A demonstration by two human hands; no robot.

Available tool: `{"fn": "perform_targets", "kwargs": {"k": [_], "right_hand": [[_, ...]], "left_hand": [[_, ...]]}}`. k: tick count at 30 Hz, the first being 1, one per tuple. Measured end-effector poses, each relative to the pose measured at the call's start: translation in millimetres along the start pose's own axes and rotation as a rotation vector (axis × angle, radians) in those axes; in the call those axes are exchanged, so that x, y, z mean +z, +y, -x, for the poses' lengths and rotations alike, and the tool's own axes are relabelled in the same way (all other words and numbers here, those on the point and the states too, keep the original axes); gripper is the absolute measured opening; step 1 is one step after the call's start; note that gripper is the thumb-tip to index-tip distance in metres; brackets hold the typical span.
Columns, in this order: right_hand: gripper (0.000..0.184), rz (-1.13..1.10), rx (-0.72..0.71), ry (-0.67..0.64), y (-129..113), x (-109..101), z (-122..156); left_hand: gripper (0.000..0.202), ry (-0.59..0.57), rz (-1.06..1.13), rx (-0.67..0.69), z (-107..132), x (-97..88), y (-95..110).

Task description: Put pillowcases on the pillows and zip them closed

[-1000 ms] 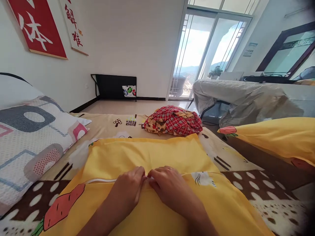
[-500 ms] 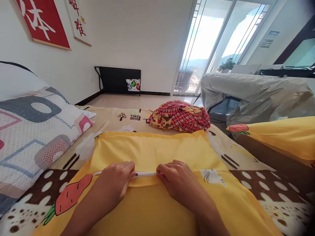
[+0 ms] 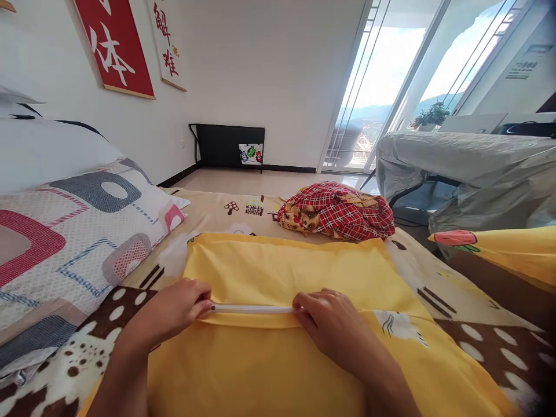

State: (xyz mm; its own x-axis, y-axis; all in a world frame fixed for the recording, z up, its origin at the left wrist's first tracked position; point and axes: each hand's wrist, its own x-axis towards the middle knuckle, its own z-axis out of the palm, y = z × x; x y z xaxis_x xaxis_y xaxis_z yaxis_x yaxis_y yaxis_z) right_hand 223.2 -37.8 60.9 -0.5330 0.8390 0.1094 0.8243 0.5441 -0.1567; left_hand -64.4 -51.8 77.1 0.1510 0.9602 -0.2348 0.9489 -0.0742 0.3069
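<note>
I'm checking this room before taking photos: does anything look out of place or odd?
Mainly the red plaid cloth: it lies bunched in a heap on the patterned blanket, unlike the yellow cover spread out beneath the left hand and right hand. I see no spill or damage.

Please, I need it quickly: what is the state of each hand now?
Left hand: closed, pinching at the white zipper.
Right hand: closed, holding the yellow cloth at the zipper.
</note>
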Motion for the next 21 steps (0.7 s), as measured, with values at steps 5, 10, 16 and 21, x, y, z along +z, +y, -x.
{"fn": "perform_targets", "kwargs": {"k": [5,10,16,21], "right_hand": [[0.023,0.001,-0.003,0.013,2,3,0],[0.022,0.01,0.009,-0.004,2,2,0],[0.022,0.006,0.006,-0.007,1,2,1],[0.023,0.017,0.019,-0.02,1,3,0]], "left_hand": [[0.022,-0.015,-0.009,-0.044,1,-3.3,-7],[0.021,0.0,-0.033,-0.091,-2,-1.0,-24],[0.021,-0.024,-0.057,-0.127,-7,3.2,-46],[0.015,-0.02,-0.123,-0.17,-8,1.7,-46]]}}
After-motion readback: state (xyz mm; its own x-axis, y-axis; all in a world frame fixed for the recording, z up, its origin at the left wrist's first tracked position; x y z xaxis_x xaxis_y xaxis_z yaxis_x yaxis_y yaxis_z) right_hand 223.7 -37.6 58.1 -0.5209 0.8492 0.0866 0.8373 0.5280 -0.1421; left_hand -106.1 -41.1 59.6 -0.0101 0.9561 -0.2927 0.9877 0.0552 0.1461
